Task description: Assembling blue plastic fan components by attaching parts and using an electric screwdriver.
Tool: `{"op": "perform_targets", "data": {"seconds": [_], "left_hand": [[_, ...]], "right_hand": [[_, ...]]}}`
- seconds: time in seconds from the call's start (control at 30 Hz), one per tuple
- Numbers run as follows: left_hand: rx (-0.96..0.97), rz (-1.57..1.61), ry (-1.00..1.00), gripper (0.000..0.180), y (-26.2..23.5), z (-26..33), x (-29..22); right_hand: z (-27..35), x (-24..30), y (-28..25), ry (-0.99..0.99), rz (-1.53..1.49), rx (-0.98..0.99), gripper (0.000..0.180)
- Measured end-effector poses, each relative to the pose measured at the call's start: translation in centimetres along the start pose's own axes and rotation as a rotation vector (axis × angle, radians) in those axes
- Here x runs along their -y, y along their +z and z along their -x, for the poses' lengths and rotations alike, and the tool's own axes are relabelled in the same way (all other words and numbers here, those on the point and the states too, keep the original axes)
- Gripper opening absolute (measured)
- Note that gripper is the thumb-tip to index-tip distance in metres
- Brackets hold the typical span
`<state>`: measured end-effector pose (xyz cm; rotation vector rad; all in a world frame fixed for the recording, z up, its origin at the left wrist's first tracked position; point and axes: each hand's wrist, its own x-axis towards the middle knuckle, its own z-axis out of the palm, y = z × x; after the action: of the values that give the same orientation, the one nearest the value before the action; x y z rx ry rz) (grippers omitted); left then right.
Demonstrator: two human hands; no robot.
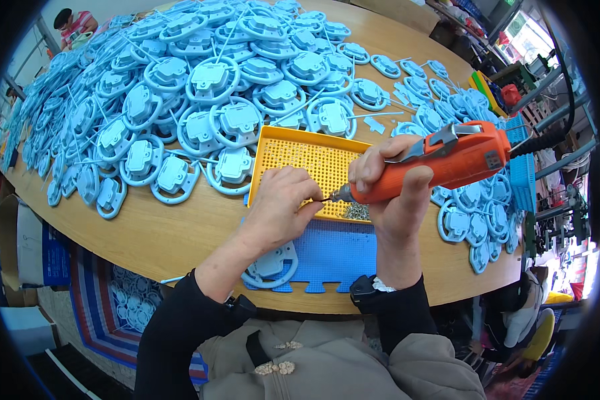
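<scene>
My right hand (397, 193) grips an orange electric screwdriver (433, 170), its bit pointing left. At the bit's dark tip, the thumb and fingers of my left hand (283, 203) are pinched together; whatever small thing may be between them is hidden. Both hands are over the near edge of a yellow perforated tray (261, 150). A small heap of silvery screws (358, 211) lies in its near right corner. Below my left wrist, a light-blue steering-wheel-shaped plastic part (270, 265) rests partly on a blue foam mat (327, 250).
A large pile of similar light-blue parts (210, 77) covers the table's far left. More parts (470, 213) lie to the right, near a blue basket (521, 160). A black cable (547, 139) trails from the screwdriver. Below left stands a striped bag (100, 293) of parts. Other people (77, 27) are nearby.
</scene>
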<state>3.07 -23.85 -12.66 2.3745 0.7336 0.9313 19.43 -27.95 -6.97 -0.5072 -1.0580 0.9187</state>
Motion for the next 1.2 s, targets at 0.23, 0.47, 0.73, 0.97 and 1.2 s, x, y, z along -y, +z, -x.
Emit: {"op": "perform_targets", "data": {"seconds": [0.23,0.47,0.73,0.97,1.2], "left_hand": [[0.011,-0.129,0.021,0.012,-2.6,3.3,-2.0],[0.035,-0.201,-0.241,0.071,-3.3,10.1,-4.1],[-0.002,-0.240,-0.284,0.069,-2.3,11.1,-3.7],[-0.036,-0.237,-0.266,0.069,-2.0,11.3,-3.3],[-0.071,-0.205,-0.210,0.065,-3.4,12.3,-3.5]], "right_hand": [[1.1,0.5,2.7,0.085,0.106,0.164,0.058],[4.2,-0.1,4.8,0.237,0.106,0.252,0.057],[5.3,-1.4,5.3,0.274,0.107,0.216,0.053],[5.4,-2.5,5.7,0.261,0.227,0.291,0.050],[5.7,-2.7,6.7,0.360,0.113,0.206,0.044]]}}
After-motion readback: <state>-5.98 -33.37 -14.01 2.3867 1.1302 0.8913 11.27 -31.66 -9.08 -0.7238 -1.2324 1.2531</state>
